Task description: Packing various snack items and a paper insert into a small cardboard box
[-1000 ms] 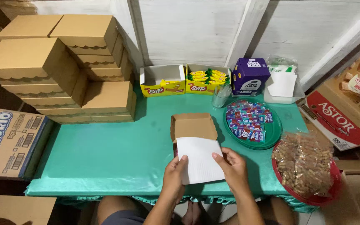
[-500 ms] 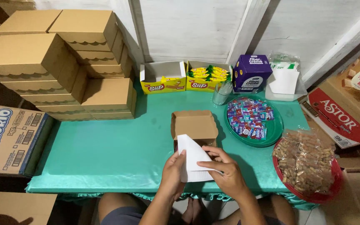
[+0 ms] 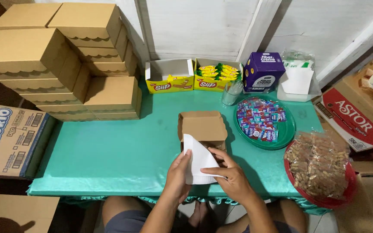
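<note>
A small brown cardboard box [image 3: 201, 126] stands open on the green table [image 3: 121, 155], its lid tipped back toward the wall. Both my hands hold a white paper sheet [image 3: 197, 160] that bends down into the box. My left hand [image 3: 179, 172] grips the sheet's left edge. My right hand [image 3: 229, 177] lies over its right side, fingers pressing the paper toward the box floor. The inside of the box is mostly hidden by the paper and my hands.
Closed brown boxes [image 3: 61, 60] are stacked at the back left. Two yellow snack cartons [image 3: 191, 77], a purple carton [image 3: 262, 71], a glass [image 3: 229, 95] and a paper tub [image 3: 298, 84] line the wall. A green plate of candies [image 3: 264, 123] and a red tray of bagged peanuts [image 3: 320, 166] sit right.
The flat sheet has been folded and pushed down into the open box. My right hand moved left over the paper; my left hand shifted slightly upward.
</note>
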